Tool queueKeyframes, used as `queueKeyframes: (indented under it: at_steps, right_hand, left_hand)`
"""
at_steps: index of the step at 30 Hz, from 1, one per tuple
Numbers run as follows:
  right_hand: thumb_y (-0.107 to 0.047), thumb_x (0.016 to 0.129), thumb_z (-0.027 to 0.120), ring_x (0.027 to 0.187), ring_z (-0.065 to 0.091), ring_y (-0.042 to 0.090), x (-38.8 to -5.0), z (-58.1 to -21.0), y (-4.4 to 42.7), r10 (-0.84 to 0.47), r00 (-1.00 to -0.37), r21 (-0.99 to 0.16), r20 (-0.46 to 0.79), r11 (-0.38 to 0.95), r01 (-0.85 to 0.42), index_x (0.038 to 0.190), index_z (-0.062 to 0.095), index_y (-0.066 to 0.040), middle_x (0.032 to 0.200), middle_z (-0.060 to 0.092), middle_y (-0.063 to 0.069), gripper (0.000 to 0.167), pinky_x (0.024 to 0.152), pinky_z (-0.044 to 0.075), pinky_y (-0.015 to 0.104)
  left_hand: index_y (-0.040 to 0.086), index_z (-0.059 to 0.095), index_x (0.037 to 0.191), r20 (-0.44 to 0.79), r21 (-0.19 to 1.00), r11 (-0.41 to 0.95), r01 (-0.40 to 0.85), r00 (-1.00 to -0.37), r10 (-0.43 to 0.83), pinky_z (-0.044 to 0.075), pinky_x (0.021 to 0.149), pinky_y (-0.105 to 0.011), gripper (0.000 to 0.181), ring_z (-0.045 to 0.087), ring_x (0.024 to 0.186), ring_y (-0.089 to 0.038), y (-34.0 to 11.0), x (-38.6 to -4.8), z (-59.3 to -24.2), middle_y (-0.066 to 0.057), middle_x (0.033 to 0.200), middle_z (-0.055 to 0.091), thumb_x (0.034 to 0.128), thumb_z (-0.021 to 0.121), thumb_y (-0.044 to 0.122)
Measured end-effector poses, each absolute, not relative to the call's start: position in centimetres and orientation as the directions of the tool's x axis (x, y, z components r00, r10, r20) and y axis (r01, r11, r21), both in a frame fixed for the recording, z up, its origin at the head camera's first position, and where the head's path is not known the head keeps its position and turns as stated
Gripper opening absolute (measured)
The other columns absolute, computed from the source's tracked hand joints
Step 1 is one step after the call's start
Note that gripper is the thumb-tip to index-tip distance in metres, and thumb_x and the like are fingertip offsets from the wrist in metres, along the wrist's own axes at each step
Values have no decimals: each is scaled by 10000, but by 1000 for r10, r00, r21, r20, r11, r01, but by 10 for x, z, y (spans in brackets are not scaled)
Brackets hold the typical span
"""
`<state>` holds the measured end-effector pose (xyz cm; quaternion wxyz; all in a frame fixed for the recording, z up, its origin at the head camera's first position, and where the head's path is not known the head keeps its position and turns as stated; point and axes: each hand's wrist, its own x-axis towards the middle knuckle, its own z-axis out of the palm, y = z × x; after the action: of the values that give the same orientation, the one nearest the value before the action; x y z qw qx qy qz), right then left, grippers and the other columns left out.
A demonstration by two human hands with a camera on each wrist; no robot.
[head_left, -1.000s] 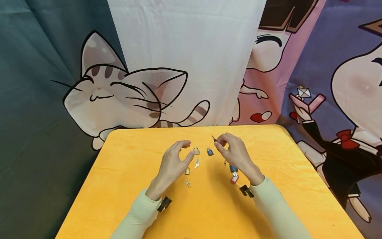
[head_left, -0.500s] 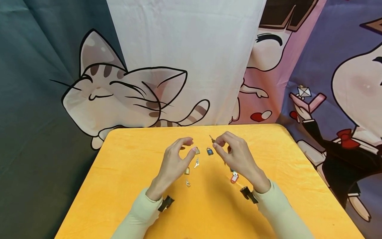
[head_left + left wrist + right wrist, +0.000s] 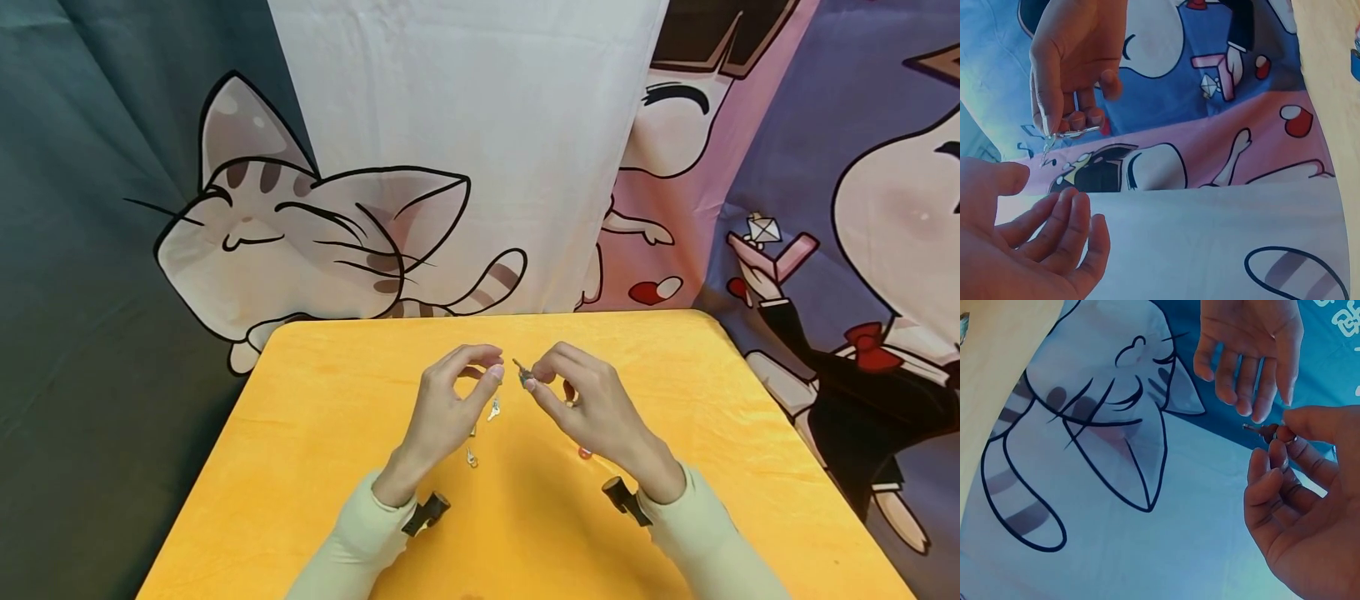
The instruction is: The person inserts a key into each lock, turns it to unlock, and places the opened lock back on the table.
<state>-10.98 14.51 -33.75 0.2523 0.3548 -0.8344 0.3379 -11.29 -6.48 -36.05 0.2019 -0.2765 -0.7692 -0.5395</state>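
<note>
Between thumb and fingertips, my right hand (image 3: 600, 404) pinches a small key (image 3: 521, 372) above the yellow table. The same key (image 3: 1266, 431) points toward the other hand in the right wrist view, with a thin ring at its held end. To the left, my left hand (image 3: 453, 400) hangs with bent, spread fingers and holds nothing; in the left wrist view its thumb and fingertips (image 3: 1066, 200) stand apart. A silver key (image 3: 493, 408) lies on the table between the hands, and another key with a ring (image 3: 472, 457) lies nearer the front.
The yellow table (image 3: 315, 467) spreads around both hands. Part of a red tag (image 3: 585, 452) shows beside my right wrist, and a sliver of a brass padlock (image 3: 473, 431) beside the left. A printed curtain (image 3: 480, 125) hangs behind the table.
My right hand has moved left and slightly down with its key. My left hand has shifted slightly right, its thumb and fingertips closer together. The padlocks at the back are now hidden.
</note>
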Motion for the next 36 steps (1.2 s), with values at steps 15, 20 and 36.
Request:
queueKeyframes:
  at_steps: [15, 20, 36]
  right_hand:
    - [-129, 897, 703, 703, 512, 30, -104, -338, 140, -476, -577, -353, 663, 481, -802, 874, 657, -173, 850, 611, -66, 67, 552, 398, 135]
    - [-126, 893, 707, 701, 502, 19, -104, -338, 140, -477, -578, -355, 663, 480, -803, 874, 650, -174, 843, 594, -74, 77, 555, 386, 120]
    - [-137, 890, 717, 750, 516, 16, -101, -339, 140, -441, -641, -422, 628, 500, -757, 946, 616, -167, 839, 585, -81, 120, 556, 431, 166]
  left_hand:
    - [117, 702, 1067, 600, 706, 274, 653, -757, 258, 548, 836, -296, 146, 639, 899, -116, -65, -107, -355, -2, 1003, 710, 981, 612, 192]
    - [99, 700, 1023, 613, 696, 257, 670, -741, 274, 547, 813, -278, 124, 633, 844, -103, -64, -107, -356, -16, 948, 700, 985, 601, 164]
    - [81, 684, 952, 666, 648, 260, 716, -698, 263, 548, 766, -262, 70, 625, 791, -96, -61, -107, -356, -4, 883, 678, 964, 617, 98]
